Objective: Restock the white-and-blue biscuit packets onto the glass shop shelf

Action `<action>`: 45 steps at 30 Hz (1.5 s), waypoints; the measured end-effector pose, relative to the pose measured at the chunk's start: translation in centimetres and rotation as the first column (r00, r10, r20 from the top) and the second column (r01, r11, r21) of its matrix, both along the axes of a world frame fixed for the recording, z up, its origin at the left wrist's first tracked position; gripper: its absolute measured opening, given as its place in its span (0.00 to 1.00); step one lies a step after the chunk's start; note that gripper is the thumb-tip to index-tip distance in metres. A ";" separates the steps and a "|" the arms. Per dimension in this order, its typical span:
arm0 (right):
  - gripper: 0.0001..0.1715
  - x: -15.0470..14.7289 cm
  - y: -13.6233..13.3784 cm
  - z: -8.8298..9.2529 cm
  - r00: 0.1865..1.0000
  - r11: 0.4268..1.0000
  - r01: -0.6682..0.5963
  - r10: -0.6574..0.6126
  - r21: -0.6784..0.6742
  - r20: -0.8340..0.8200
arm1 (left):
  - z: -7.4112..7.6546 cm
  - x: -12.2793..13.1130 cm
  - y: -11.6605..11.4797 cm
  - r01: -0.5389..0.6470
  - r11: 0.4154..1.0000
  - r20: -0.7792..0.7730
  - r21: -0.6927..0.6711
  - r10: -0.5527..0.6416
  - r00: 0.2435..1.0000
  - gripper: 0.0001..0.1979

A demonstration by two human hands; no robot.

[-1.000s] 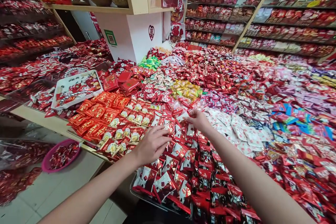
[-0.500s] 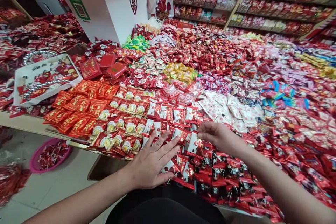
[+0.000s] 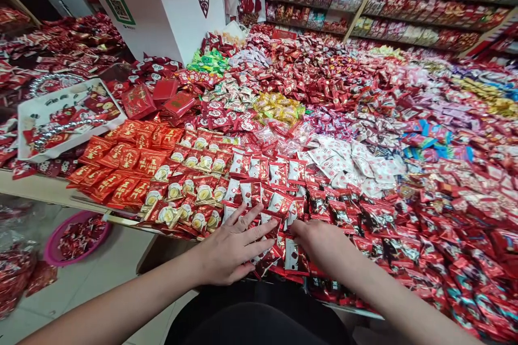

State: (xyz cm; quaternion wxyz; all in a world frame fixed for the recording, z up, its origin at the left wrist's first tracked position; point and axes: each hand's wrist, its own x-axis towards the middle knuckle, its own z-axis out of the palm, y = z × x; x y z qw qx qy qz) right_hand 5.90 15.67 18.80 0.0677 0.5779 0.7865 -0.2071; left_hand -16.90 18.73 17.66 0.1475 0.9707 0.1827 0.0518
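A wide display table is heaped with wrapped sweets. My left hand [image 3: 234, 245] lies flat with fingers spread on red-and-white candy packets [image 3: 267, 194] at the table's near edge. My right hand [image 3: 319, 240] rests palm down just to its right, fingers curled onto a red-and-white packet [image 3: 292, 255] among the same pile. Dark red packets [image 3: 364, 221] lie to the right of that hand. Orange-red packets [image 3: 121, 172] and red packets with yellow pictures [image 3: 190, 194] sit to the left.
A white tray [image 3: 28, 118] with sweets stands at the left. A pink basin [image 3: 52, 248] with red sweets sits on the floor below. A white pillar [image 3: 170, 5] rises behind the table. Shelves of boxed goods [image 3: 404, 16] line the back wall.
Both hands have drawn back toward the near edge of the table. My right hand has come down from the middle packets onto the front row beside my left hand.
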 end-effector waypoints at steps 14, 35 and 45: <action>0.10 0.0 -4.5 -1.7 0.965 0.943 -0.259 0.242 0.210 0.105 | -2.5 0.0 -1.1 -0.089 0.983 0.040 0.158 0.084 0.996 0.23; 0.14 -1.1 3.6 -0.5 0.982 0.967 0.085 -0.041 0.238 -0.183 | -4.3 0.3 -1.9 -0.212 0.963 0.106 0.166 0.196 0.975 0.34; 0.17 4.3 10.6 0.6 0.995 0.943 0.103 -0.094 0.316 -0.042 | -3.7 -0.1 -0.9 -0.113 0.982 0.082 0.152 0.101 0.991 0.32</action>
